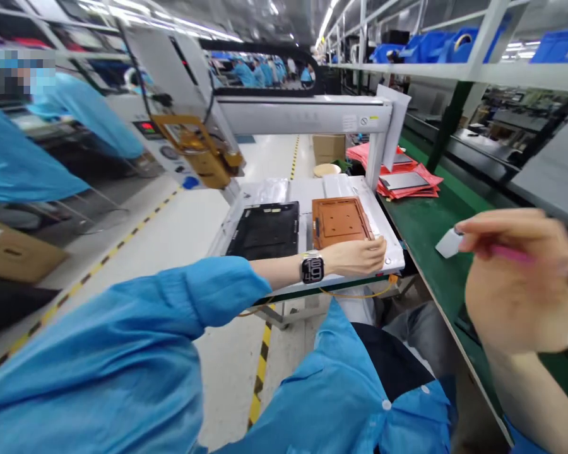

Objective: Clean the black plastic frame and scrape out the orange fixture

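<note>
My left hand (357,255), with a smartwatch (312,268) on the wrist, reaches across to the white machine bed (274,189). Its fingers are curled against the front edge of the brown fixture plate (339,221), close to a small button at the bed's corner. A black tray (266,231) lies left of the brown plate. My right hand (515,284) is raised close to the camera and blurred. It pinches a thin pink tool (506,253), and a small white piece (449,243) sits at its fingertips.
A green bench (426,221) runs along the right with red and pink sleeves (402,173) stacked at its far end. Shelves with blue bins (430,47) stand above. People in blue coats (94,120) work at the left; a cardboard box (16,252) sits there.
</note>
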A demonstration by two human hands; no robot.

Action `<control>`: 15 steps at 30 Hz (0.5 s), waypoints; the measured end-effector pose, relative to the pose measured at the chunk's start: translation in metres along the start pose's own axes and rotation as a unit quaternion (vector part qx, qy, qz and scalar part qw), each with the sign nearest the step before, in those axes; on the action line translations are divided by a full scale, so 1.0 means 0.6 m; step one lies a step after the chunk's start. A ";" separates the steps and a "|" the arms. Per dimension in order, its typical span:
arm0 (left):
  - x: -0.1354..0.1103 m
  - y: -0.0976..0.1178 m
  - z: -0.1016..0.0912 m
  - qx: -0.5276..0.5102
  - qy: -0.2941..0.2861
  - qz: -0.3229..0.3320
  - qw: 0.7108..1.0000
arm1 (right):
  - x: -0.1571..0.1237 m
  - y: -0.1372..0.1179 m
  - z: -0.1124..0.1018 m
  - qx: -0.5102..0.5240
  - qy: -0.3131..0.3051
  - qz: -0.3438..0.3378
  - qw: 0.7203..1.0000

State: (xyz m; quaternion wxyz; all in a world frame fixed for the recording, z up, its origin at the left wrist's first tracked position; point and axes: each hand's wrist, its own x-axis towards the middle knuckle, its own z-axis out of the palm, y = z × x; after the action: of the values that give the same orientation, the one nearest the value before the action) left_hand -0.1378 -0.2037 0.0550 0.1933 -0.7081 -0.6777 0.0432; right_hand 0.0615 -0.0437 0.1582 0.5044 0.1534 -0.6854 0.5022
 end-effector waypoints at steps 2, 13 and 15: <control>0.000 -0.004 0.007 0.005 -0.002 0.011 1.000 | -0.019 0.031 0.032 0.021 -0.019 0.020 0.999; 0.002 -0.058 0.059 -0.007 0.011 -0.008 1.000 | -0.100 0.156 0.082 0.042 0.002 0.196 0.980; 0.004 -0.070 0.079 -0.011 0.012 -0.024 1.000 | -0.146 0.197 0.064 0.035 0.039 0.232 0.971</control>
State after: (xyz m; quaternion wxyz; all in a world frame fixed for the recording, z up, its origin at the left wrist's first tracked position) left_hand -0.1926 -0.1907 0.0255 0.1948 -0.6938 -0.6929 0.0229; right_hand -0.0049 -0.0489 0.0212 0.3951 -0.0117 -0.6640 0.6347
